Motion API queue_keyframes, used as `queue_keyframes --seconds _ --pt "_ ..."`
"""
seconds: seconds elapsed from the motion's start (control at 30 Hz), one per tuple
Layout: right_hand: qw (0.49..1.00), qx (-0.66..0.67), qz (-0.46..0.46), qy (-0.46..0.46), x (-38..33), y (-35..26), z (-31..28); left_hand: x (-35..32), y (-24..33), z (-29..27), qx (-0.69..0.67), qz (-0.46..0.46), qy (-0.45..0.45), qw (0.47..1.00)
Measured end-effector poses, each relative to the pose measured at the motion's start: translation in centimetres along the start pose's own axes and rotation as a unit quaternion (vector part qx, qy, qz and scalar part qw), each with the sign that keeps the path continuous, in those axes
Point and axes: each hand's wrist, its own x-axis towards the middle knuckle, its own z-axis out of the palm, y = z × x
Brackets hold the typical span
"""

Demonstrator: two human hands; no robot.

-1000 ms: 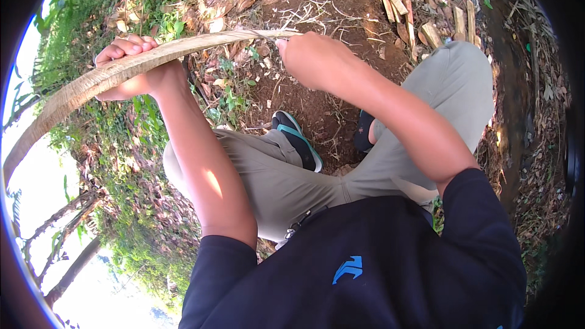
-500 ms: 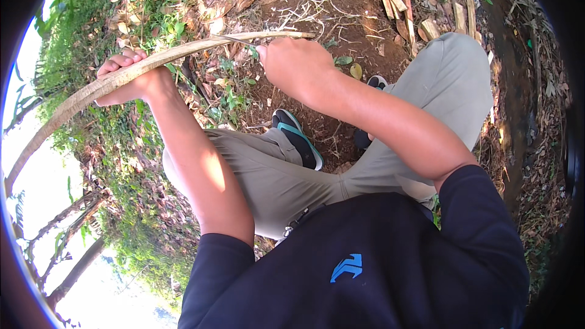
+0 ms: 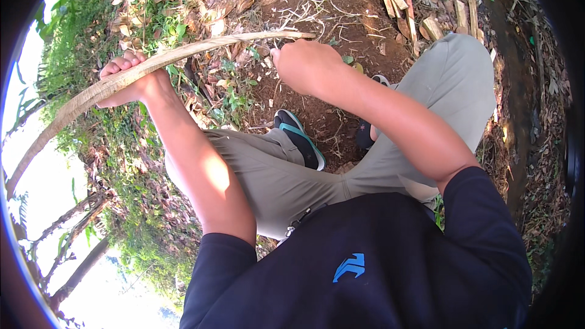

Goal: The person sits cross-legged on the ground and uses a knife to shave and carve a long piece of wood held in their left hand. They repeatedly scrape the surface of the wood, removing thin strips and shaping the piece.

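The left hand (image 3: pixel 131 79) is wrapping its fingers tight around a long, pale bamboo strip (image 3: pixel 183 55), gripping it where the strip is arching across the upper left of the view. The strip is running from the far lower left edge, curving up over the grassy slope (image 3: pixel 79 146), and tapering out to a thin tip above the right hand (image 3: pixel 304 64). That right hand is curling into a closed fist just below the tip end; whether it is pinching the strip or something small against it, I cannot tell. Below the hands, the person is sitting with knees bent in khaki trousers (image 3: pixel 274 176), a dark shoe with teal trim (image 3: pixel 298 137) resting on bare brown soil (image 3: pixel 317 6). Split wood pieces (image 3: pixel 414 6) are lying scattered at the top right, well apart from both hands
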Motion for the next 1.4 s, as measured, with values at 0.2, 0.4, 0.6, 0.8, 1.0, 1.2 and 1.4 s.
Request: queue_keyframes --seconds 0.2,0.4,0.6,0.8,1.0,1.2,1.4 --pt "0.998 0.027 0.029 0.047 1.2 0.3 1.5 -0.2 0.1 0.3 0.004 -0.015 -0.024 1.000" --pt "0.999 0.028 0.009 0.028 1.4 -0.3 0.8 -0.9 -0.3 0.2 -0.035 -0.004 -0.121 0.992" --pt "0.997 0.071 0.000 0.037 2.2 0.7 1.8 0.0 -0.1 1.0 0.021 -0.019 -0.012 1.000" --pt "0.995 0.040 -0.025 0.085 2.4 0.9 3.3 -0.9 0.4 2.0 0.052 -0.019 0.059 0.997" --pt "0.995 0.061 -0.019 0.081 2.7 0.5 2.9 -1.0 0.2 2.2 0.077 -0.018 0.100 0.992" --pt "0.998 0.000 -0.027 0.057 1.6 -1.3 1.4 -1.5 0.6 1.5 0.055 0.005 0.044 0.997" --pt "0.997 0.032 0.057 0.029 4.3 2.3 2.5 -3.0 0.1 2.5 0.002 0.023 -0.100 0.995"
